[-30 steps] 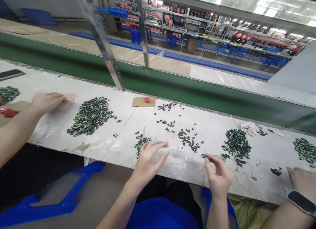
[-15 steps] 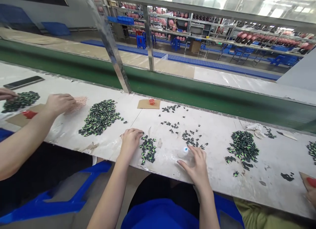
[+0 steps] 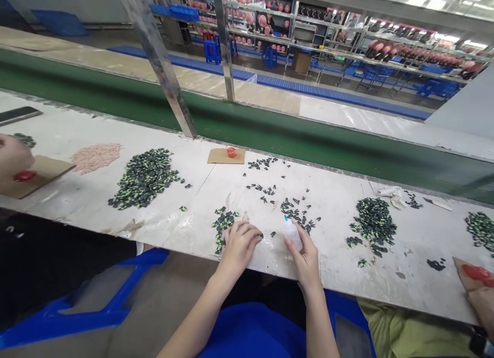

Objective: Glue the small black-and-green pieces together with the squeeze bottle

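Observation:
My right hand (image 3: 306, 257) is closed around a small white squeeze bottle (image 3: 294, 235) with a blue tip, which leans to the upper left above the table. To its left, my left hand (image 3: 240, 243) has its fingers together on a small black-and-green piece (image 3: 260, 235) at the fingertips. Partly covered by that hand is a small pile of black-and-green pieces (image 3: 223, 220). Small black pointed parts (image 3: 295, 210) are scattered just beyond the bottle, and a loose black part (image 3: 273, 234) rests between my hands.
A large pile of black-and-green pieces (image 3: 144, 179) lies left, another (image 3: 373, 221) right. A cardboard piece with a red cap-like dish (image 3: 231, 152) sits at the back. Metal posts (image 3: 170, 85) rise behind the table. Co-workers' hands (image 3: 13, 155) show at both sides.
My right hand has taken hold of the bottle, which stood on the table, and tilted it. My left hand has moved right, across the small pile, toward it. The left co-worker's arm has drawn back left.

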Tool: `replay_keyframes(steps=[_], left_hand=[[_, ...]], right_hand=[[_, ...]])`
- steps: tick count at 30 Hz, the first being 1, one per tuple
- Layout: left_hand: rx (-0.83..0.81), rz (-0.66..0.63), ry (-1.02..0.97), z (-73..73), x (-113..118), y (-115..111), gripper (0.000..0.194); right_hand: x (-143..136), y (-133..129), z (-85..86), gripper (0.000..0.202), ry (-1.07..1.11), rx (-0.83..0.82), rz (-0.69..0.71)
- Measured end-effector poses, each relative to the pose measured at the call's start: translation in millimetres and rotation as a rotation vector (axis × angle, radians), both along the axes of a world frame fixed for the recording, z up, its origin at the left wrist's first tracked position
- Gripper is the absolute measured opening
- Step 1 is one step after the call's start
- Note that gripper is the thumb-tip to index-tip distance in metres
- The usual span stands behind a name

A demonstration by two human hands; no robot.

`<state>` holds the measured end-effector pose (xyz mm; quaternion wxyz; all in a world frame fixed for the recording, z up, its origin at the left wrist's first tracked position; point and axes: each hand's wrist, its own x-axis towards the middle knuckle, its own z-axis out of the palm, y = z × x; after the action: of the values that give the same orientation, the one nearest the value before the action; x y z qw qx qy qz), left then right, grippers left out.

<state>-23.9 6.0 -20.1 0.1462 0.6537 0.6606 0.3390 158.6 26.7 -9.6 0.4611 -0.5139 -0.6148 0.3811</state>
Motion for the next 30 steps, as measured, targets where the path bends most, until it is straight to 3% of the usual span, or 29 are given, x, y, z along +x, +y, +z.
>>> replay_keyframes(steps=[5, 12, 19, 30], left_hand=[[-0.046, 0.013, -0.043, -0.9, -2, 2, 0.018], [-0.05, 0.108, -0.097, 2.1, -1, 0, 0.015], [-0.088, 0.118, -0.13, 5.9, -1, 2, 0.016], [-0.086, 0.13, -0.153, 6.4, -1, 3, 0.011]], right_hand=[[-7, -3, 7.5, 0.034, 0.101, -0.016, -0.195], [-24, -7, 8.9, 0.027, 0.168, -0.016, -0.296], [-26, -10, 4.7, 0.032, -0.005, -0.001, -0.281], [-27, -8, 3.4, 0.04, -0.041, -0.006, -0.248]])
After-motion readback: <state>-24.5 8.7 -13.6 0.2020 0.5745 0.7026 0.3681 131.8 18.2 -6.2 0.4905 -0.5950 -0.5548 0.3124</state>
